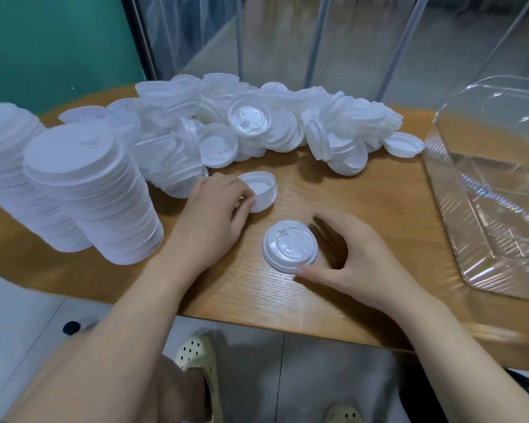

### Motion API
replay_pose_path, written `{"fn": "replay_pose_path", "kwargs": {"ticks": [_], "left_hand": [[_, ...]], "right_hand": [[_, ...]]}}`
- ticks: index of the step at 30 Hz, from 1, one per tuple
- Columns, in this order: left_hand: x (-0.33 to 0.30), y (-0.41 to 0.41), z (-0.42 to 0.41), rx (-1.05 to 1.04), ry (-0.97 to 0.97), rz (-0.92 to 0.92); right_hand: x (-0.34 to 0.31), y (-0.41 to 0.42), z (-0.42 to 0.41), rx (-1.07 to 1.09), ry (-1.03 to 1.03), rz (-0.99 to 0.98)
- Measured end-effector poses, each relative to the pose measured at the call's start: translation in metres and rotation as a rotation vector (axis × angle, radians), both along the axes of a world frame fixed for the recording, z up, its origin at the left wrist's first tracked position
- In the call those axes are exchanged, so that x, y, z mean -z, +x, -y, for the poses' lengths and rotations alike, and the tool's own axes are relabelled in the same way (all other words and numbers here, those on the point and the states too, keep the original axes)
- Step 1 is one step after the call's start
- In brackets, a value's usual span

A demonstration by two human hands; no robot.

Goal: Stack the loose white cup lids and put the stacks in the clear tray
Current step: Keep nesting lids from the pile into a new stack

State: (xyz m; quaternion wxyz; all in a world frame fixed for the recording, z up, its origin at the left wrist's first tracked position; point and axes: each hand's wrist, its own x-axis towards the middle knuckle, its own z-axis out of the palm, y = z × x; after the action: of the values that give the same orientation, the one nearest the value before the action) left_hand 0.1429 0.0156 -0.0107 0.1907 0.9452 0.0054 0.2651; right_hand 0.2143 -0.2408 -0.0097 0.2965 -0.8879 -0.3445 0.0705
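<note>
A heap of loose white cup lids [257, 123] lies across the back of the wooden table [364, 209]. Two tall stacks of lids [92, 196] stand at the left. My left hand [214, 209] grips the rim of a small upturned stack of lids [261, 190] near the middle of the table. My right hand [348, 254] curls around a single lid [289, 245] that lies top side up on the table, thumb at its near edge and fingers blurred at its far side. The clear tray [501, 227] sits at the right, with nothing white in it.
The table's near edge runs just below my forearms, with grey floor and my feet in pale perforated clogs [199, 358] beneath. Clear plastic curtain strips [287, 35] hang behind the table, and a green wall [52, 38] is at the back left.
</note>
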Motion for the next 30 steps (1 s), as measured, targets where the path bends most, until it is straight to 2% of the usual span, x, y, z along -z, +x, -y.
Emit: {"fn": "replay_pose_path", "kwargs": {"ticks": [4, 10, 13, 16, 19, 22, 25, 30], "left_hand": [[-0.009, -0.003, -0.003, -0.012, -0.172, 0.018], [-0.03, -0.03, 0.013, -0.009, -0.815, 0.184], [-0.027, -0.044, 0.012, 0.067, -1.184, 0.134], [-0.024, -0.047, 0.006, 0.024, -1.325, 0.039], [-0.02, -0.047, 0.003, -0.068, -1.234, -0.087], [-0.01, -0.049, 0.0, -0.129, -0.895, -0.176], [-0.01, -0.049, 0.003, -0.168, -0.695, -0.199], [-0.015, -0.055, 0.004, -0.072, -0.408, -0.409]], "right_hand": [[0.005, -0.01, -0.008, -0.017, -0.039, 0.071], [0.006, -0.018, -0.019, -0.005, -0.007, 0.117], [0.007, -0.018, -0.018, 0.014, 0.003, 0.109], [0.007, -0.019, -0.018, 0.018, -0.01, 0.107], [0.005, -0.02, -0.019, 0.021, -0.021, 0.093], [0.003, -0.021, -0.019, 0.021, -0.029, 0.103], [0.002, -0.021, -0.019, 0.018, -0.032, 0.104], [0.004, -0.02, -0.019, 0.008, -0.044, 0.1]]}}
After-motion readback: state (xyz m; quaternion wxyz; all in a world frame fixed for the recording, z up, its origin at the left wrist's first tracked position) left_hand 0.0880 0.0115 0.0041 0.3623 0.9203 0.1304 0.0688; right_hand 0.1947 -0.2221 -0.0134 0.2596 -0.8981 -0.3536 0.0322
